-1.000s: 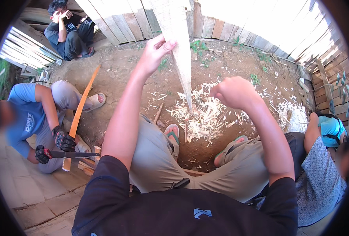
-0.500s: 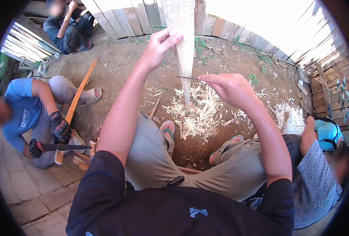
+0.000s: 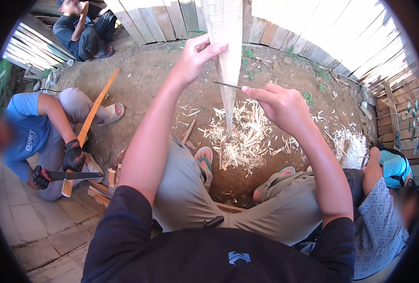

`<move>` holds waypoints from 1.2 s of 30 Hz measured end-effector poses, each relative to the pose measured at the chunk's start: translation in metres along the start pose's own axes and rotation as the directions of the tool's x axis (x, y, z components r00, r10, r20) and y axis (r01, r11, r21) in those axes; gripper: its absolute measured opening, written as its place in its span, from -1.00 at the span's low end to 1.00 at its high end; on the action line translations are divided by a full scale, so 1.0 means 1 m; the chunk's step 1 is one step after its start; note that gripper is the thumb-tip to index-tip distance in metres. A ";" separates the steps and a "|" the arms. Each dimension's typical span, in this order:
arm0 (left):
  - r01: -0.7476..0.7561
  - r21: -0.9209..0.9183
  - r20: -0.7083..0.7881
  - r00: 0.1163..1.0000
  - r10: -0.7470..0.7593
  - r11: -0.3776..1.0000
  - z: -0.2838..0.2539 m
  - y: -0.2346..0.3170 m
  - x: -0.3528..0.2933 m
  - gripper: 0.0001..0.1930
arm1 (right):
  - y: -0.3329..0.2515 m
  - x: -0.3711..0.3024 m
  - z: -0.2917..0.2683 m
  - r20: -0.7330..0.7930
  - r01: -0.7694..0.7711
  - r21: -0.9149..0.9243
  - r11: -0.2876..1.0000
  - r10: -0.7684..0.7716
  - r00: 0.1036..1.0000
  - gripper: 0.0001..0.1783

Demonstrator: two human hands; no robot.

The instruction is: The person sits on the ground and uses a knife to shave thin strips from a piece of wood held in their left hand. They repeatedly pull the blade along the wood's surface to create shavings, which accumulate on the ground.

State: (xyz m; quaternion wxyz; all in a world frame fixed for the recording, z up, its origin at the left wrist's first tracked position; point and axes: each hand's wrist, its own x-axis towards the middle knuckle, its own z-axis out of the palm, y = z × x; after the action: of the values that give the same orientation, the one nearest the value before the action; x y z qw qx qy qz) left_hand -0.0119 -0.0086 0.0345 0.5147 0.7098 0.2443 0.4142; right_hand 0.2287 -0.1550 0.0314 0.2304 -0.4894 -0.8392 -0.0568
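Observation:
My left hand (image 3: 197, 59) grips the left edge of a pale wooden plank (image 3: 229, 52), thumb across its face. The plank stands upright and tapers downward to a narrow point above the wood shavings (image 3: 242, 137). Closed in my right hand (image 3: 278, 104) is a thin dark-bladed knife (image 3: 226, 85), its handle hidden by the fingers. The blade lies across the tapered part of the plank, below my left hand. Whether its edge cuts into the wood cannot be made out.
At left, a person in a blue shirt (image 3: 32, 120) with black gloves works a handsaw (image 3: 75, 175) on an orange-lit strip (image 3: 96, 108). Another person (image 3: 84, 33) squats at the far left. Others sit close on my right. A plank fence (image 3: 285, 28) runs behind.
The plank and both hands appear shifted slightly right in view, along with the whole scene. The knife blade now sits a little higher on the taper. The gloved person's saw has moved left.

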 end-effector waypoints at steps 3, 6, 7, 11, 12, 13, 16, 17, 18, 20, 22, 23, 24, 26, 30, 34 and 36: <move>0.006 0.073 0.020 1.000 -0.008 0.997 -0.004 0.000 0.003 -0.42 | 0.002 -0.001 0.005 0.055 0.033 -0.019 0.999 -0.032 0.998 -0.57; 0.003 0.069 0.034 0.999 -0.005 0.998 -0.004 0.001 0.005 -0.42 | 0.002 0.003 0.000 0.058 0.030 -0.017 0.999 -0.029 0.998 -0.59; 0.004 0.064 0.036 0.999 -0.006 0.998 -0.004 0.002 0.006 -0.42 | 0.002 0.004 -0.003 0.074 0.023 -0.024 0.999 -0.021 0.997 -0.58; -0.005 -0.026 -0.006 1.000 0.005 1.000 -0.001 0.001 0.007 -0.46 | 0.004 0.005 -0.012 0.103 -0.022 0.010 1.000 0.021 0.994 -0.58; -0.012 -0.021 -0.009 1.000 0.012 1.000 -0.001 0.001 0.008 -0.46 | 0.004 0.005 -0.013 0.104 -0.038 0.032 0.999 0.035 0.994 -0.59; -0.018 -0.016 -0.012 1.000 0.018 1.000 -0.001 0.000 0.009 -0.46 | 0.003 0.005 -0.012 0.110 -0.057 0.044 0.997 0.052 0.993 -0.60; -0.010 -0.008 -0.010 1.000 0.010 1.000 0.000 0.003 0.008 -0.49 | 0.000 0.005 -0.007 0.158 -0.091 0.048 0.995 0.083 0.984 -0.63; -0.004 -0.012 -0.005 1.000 0.004 1.000 0.002 0.006 0.008 -0.50 | -0.002 0.006 -0.004 0.199 -0.090 0.027 0.996 0.083 0.977 -0.63; -0.003 -0.017 -0.006 1.000 0.003 1.000 0.005 0.008 0.008 -0.52 | -0.003 0.007 -0.001 0.238 -0.089 0.006 0.996 0.085 0.967 -0.63; -0.003 -0.032 -0.001 1.000 0.003 0.999 0.013 0.012 0.009 -0.54 | 0.000 0.001 0.024 0.443 -0.029 -0.073 0.997 0.059 0.894 -0.62; 0.015 -0.032 0.014 1.000 -0.015 0.999 0.016 0.013 0.006 -0.55 | -0.003 0.000 0.039 0.562 0.037 -0.072 0.997 0.010 0.827 -0.60; 0.019 -0.028 0.014 1.000 -0.019 0.999 0.015 0.013 0.005 -0.55 | -0.004 0.001 0.038 0.557 0.038 -0.039 0.999 -0.010 0.831 -0.61; 0.009 -0.037 0.026 1.000 -0.009 0.999 0.016 0.015 0.004 -0.55 | -0.007 0.003 0.034 0.552 0.039 -0.006 0.999 -0.029 0.833 -0.62; -0.002 -0.058 0.043 0.999 0.004 0.998 0.020 0.016 -0.001 -0.55 | -0.009 0.003 0.027 0.482 0.063 0.046 0.997 -0.077 0.873 -0.62; -0.007 -0.080 0.025 1.000 0.009 0.997 0.019 0.018 0.000 -0.56 | 0.002 -0.005 0.014 0.143 0.120 0.050 0.991 -0.126 0.982 -0.61; -0.011 -0.073 0.006 1.000 0.011 0.997 0.013 0.014 0.002 -0.57 | 0.008 -0.003 0.015 0.109 0.070 -0.014 0.997 -0.069 0.992 -0.60; -0.002 -0.057 -0.006 1.000 0.002 0.998 0.010 0.013 0.003 -0.57 | 0.010 -0.009 0.026 0.273 0.070 -0.060 0.996 -0.051 0.961 -0.65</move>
State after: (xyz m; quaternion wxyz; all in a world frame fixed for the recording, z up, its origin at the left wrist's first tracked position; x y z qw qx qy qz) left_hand -0.0028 -0.0164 0.0468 0.5337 0.6939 0.2330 0.4236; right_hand 0.2319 -0.1490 0.0031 0.0947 -0.4744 -0.8748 -0.0251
